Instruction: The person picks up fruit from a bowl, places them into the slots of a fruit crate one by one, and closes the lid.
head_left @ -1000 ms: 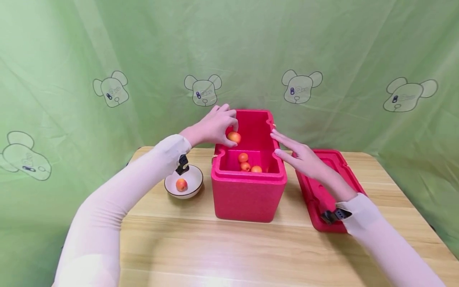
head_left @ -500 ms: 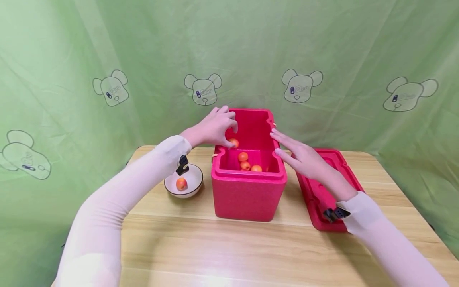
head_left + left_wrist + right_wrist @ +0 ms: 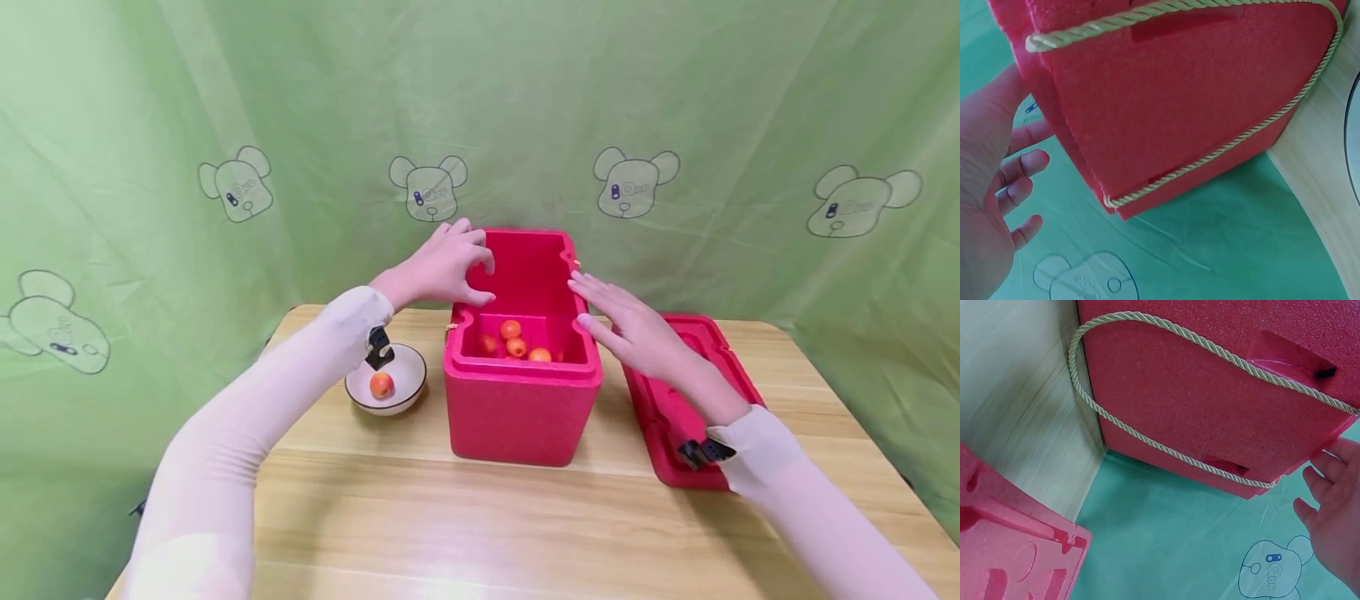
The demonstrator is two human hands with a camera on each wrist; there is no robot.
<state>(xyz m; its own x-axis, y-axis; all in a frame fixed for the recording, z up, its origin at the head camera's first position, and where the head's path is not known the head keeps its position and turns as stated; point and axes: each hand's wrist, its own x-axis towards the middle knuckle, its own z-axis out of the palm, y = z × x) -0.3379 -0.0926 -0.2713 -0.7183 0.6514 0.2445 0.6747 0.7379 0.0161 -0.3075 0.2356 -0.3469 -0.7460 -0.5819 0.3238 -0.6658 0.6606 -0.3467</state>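
Note:
A red foam box (image 3: 521, 421) stands without its lid in the middle of the table. Several small orange-red fruits (image 3: 515, 347) lie on its floor; their exact kind is unclear. My left hand (image 3: 444, 265) hovers over the box's left rim, thumb and fingers apart, with nothing between them. At the opposite rim, my right hand (image 3: 630, 329) has its fingertips at the edge, fingers fairly straight. Another such fruit (image 3: 382, 385) sits in a white bowl (image 3: 408, 367) with a dark rim, left of the box.
The red lid (image 3: 678, 400) lies on the wooden table (image 3: 420, 517) right of the box, under my right forearm. A twisted rope handle (image 3: 1235, 144) hangs on the box's left side, and a similar rope (image 3: 1147, 440) on its right. A green curtain (image 3: 525, 100) closes off the back.
The fruit in my left hand has been let go and dropped into the box, where it lies near the left wall. The left hand stays about where it was; the right has barely moved.

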